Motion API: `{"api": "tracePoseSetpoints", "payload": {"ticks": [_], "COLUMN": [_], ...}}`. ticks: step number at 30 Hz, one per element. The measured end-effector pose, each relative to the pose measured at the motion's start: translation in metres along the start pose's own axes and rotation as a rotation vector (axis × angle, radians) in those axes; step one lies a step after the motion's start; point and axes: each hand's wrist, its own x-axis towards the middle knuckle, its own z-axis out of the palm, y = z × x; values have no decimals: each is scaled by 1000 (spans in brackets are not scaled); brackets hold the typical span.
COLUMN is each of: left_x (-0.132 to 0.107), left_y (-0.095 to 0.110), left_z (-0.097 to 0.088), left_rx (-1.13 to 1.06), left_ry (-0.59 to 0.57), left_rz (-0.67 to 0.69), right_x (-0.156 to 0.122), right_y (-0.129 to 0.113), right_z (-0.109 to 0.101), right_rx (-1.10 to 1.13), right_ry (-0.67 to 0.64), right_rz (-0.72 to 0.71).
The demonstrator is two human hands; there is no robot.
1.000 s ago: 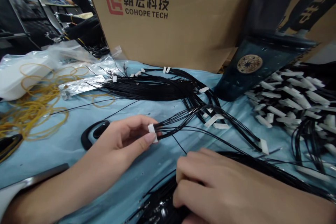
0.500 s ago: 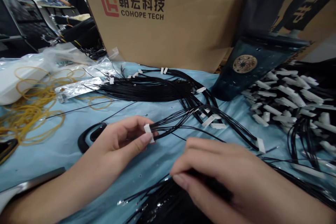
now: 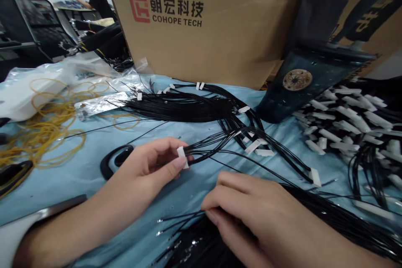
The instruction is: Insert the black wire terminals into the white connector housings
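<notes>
My left hand (image 3: 147,165) pinches a small white connector (image 3: 182,157) between thumb and fingers, and thin black wires (image 3: 213,148) fan out from it to the right. My right hand (image 3: 254,213) closes on a thick bunch of black wires (image 3: 201,247) lying at the near edge of the view. Several fine wire ends with bare metal tips (image 3: 179,218) stick out to the left of its fingers. Part of that bunch is hidden under the hand. A long bundle of black wires (image 3: 179,108) with white tags lies farther back.
A blue cloth (image 3: 63,188) covers the table. On it are a black looped handle (image 3: 116,159), yellow rubber bands (image 3: 47,134), plastic bags (image 3: 31,92), foil (image 3: 100,104), and a heap of white-ended wires (image 3: 339,121). A cardboard box (image 3: 201,37) and a dark blue object (image 3: 295,83) stand behind. A person (image 3: 94,4) sits far back.
My right hand has moved up and left from the near wires and now pinches a bunch with bare tips showing. My left hand still holds the white connector in nearly the same place.
</notes>
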Motion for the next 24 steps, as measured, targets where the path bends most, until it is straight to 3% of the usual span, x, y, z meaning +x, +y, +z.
{"api": "tracePoseSetpoints", "payload": {"ticks": [7, 13, 18, 24], "left_x": [0, 0, 1, 4], "left_y": [3, 9, 11, 7], "left_z": [0, 1, 1, 2], "left_rx": [-3, -34, -21, -38], "left_ry": [13, 7, 45, 61], "left_rz": [39, -16, -25, -20], "right_x": [15, 10, 2, 1], "right_y": [7, 22, 27, 31], "right_z": [-6, -8, -2, 5], "right_rx": [310, 359, 304, 288], "right_ry": [41, 268, 422, 488], "right_rz": [213, 297, 293, 254]}}
